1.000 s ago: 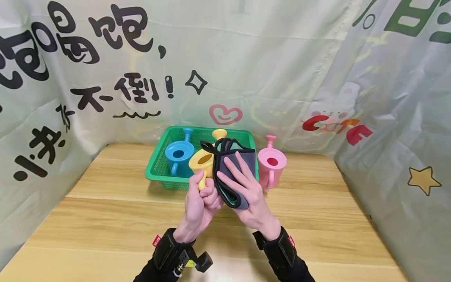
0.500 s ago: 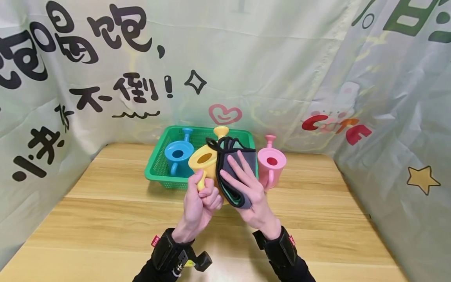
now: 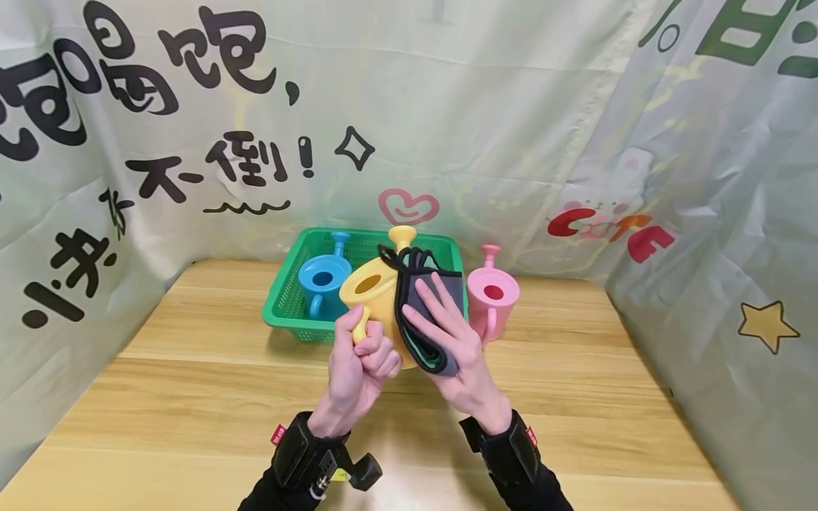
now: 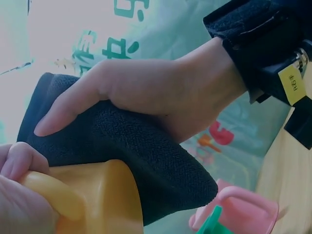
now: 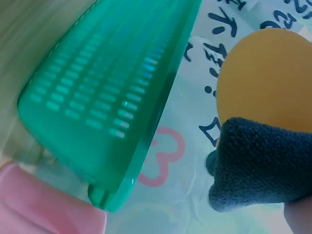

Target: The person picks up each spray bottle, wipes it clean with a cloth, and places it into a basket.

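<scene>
In the head view, my left hand grips the handle of a yellow toy watering can, fingers curled round it. The can is raised in front of the basket, its round opening facing up and its spout pointing away. My right hand holds a folded dark grey cloth with black edging against the can's right side. Its fingers are spread over the cloth's outer face. In the left wrist view, the right thumb lies along the cloth, which covers part of the can's wall.
A green perforated basket stands behind the hands with a blue watering can inside. To its right, a pink watering can stands on the wooden table. Printed fabric hangs around the back and sides.
The cloth and right hand have shifted slightly right along the can, showing more of its yellow wall. The left hand and handle have moved a little left. The other cans and basket stay put.
</scene>
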`<state>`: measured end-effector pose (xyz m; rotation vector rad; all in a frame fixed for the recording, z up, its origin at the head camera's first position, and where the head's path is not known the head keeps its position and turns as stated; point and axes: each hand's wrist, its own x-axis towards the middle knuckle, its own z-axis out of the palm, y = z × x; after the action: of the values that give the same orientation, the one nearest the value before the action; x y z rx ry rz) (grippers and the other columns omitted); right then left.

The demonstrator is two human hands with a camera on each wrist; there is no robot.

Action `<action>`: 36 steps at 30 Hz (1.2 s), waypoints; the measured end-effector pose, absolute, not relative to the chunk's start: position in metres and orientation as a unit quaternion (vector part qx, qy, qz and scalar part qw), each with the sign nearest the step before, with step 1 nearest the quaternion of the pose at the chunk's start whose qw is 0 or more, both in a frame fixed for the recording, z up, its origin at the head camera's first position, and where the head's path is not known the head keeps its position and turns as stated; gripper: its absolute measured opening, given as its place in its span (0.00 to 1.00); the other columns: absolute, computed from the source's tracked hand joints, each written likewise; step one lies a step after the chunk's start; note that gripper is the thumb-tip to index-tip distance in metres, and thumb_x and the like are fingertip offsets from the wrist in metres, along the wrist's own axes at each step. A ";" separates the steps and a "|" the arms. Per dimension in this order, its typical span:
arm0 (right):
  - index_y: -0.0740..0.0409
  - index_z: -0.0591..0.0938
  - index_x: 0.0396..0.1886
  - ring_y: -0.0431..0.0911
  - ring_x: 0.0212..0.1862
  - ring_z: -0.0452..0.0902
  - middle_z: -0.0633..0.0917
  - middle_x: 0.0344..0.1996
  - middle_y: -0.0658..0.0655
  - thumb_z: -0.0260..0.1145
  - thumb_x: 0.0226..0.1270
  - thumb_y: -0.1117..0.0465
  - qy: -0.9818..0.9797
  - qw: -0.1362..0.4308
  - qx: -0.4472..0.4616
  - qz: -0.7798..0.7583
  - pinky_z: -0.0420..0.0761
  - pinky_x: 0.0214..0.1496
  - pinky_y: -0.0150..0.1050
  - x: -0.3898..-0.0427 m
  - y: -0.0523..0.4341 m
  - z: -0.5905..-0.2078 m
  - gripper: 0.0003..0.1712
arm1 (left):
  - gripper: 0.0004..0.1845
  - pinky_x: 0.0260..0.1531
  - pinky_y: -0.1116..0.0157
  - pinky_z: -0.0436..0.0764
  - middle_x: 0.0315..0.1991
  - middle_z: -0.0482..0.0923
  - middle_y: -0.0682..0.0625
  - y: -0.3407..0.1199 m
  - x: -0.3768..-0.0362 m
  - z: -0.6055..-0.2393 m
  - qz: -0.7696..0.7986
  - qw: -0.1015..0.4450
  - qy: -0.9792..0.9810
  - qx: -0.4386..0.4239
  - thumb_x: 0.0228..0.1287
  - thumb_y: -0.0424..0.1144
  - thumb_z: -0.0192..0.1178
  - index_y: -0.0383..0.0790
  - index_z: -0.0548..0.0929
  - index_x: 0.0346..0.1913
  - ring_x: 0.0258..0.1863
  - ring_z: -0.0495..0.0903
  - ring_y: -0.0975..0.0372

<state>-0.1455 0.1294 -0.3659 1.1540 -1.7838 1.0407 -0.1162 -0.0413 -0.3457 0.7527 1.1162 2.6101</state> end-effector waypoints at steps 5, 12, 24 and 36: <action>0.57 0.78 0.66 0.67 0.78 0.56 0.70 0.74 0.61 0.49 0.74 0.54 -0.692 0.403 0.480 0.358 0.55 0.81 0.55 -0.146 0.127 -0.365 0.26 | 0.28 0.17 0.60 0.40 0.12 0.48 0.56 -0.043 -0.115 -0.344 0.884 0.084 0.387 0.248 0.81 0.49 0.20 0.49 0.53 0.18 0.11 0.43 0.61; 0.59 0.76 0.68 0.64 0.79 0.54 0.67 0.75 0.62 0.54 0.75 0.56 -0.678 0.351 0.461 0.452 0.53 0.82 0.50 -0.146 0.128 -0.368 0.25 | 0.27 0.17 0.60 0.41 0.12 0.46 0.56 -0.039 -0.114 -0.345 0.874 0.076 0.394 0.273 0.81 0.46 0.18 0.48 0.52 0.18 0.12 0.42 0.61; 0.56 0.76 0.69 0.66 0.79 0.54 0.67 0.75 0.61 0.48 0.77 0.50 -0.680 0.372 0.478 0.414 0.55 0.82 0.52 -0.146 0.127 -0.367 0.28 | 0.27 0.16 0.60 0.41 0.12 0.47 0.55 -0.039 -0.114 -0.346 0.865 0.057 0.405 0.290 0.81 0.46 0.20 0.48 0.52 0.18 0.11 0.43 0.60; 0.63 0.73 0.69 0.57 0.81 0.53 0.64 0.77 0.62 0.58 0.72 0.66 -0.646 0.319 0.458 0.521 0.53 0.83 0.44 -0.140 0.129 -0.364 0.27 | 0.27 0.14 0.62 0.45 0.11 0.47 0.53 -0.035 -0.114 -0.347 0.840 0.035 0.435 0.324 0.80 0.43 0.21 0.47 0.54 0.17 0.10 0.44 0.59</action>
<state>-0.1403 0.1289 -0.3640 1.2028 -1.6978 1.3701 -0.1136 -0.0354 -0.3470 0.9943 1.3355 2.5804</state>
